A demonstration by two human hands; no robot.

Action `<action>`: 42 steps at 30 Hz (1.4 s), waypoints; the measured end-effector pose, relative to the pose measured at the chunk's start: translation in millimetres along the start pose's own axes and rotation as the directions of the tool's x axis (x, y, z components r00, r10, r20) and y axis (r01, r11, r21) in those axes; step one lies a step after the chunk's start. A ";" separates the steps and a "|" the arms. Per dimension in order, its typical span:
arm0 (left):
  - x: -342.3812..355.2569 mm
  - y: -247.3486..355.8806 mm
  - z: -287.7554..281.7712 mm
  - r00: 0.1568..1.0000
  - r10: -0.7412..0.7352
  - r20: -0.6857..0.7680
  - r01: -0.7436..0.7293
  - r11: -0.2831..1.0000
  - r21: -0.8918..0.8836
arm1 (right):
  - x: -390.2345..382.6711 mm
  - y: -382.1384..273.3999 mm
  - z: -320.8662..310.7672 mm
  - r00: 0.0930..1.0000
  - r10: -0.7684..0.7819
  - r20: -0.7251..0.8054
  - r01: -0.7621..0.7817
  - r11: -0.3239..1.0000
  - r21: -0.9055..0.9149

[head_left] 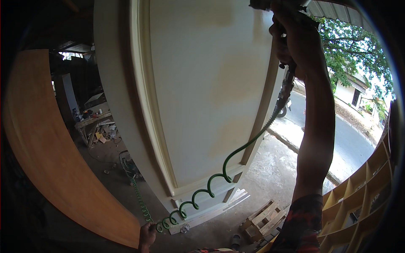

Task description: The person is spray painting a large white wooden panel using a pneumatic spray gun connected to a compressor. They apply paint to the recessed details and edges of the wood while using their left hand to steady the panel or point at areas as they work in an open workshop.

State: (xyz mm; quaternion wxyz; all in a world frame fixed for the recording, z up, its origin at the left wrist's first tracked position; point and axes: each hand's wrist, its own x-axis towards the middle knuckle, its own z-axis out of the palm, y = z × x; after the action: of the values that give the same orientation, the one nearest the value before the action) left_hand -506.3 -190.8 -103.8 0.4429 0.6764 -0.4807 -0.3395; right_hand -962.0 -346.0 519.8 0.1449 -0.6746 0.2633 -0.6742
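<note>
Two grips: my right hand (295, 46) clenches what looks like a spray gun (270, 5); below, my left hand (147, 236) pinches its springy, light green coiled hose (202, 192).

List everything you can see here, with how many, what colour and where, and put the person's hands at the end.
door panel: one, cream, upright at centre
coiled air hose: one, green, from lower centre up to the tool
spray tool: one, dark, top right, mostly hidden
wooden board: one, orange-brown, left
shelf unit: one, yellow, lower right
wood blocks: a pile, pale, on the floor
workbench: one, cluttered, left background
left hand: holds the hose, bottom centre
right hand: raised, gripping the tool
</note>
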 end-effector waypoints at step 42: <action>-6.8 -17.2 0.7 1.000 0.009 -0.028 -0.007 0.997 0.080 | -28.1 -17.0 50.6 0.977 0.058 0.205 -0.056 0.998 -0.016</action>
State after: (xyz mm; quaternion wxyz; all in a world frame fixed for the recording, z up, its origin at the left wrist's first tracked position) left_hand -502.9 -182.0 -119.7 0.4238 0.6964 -0.4902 -0.3085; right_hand -908.0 -324.7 503.3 0.1875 -0.7335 0.2696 -0.5951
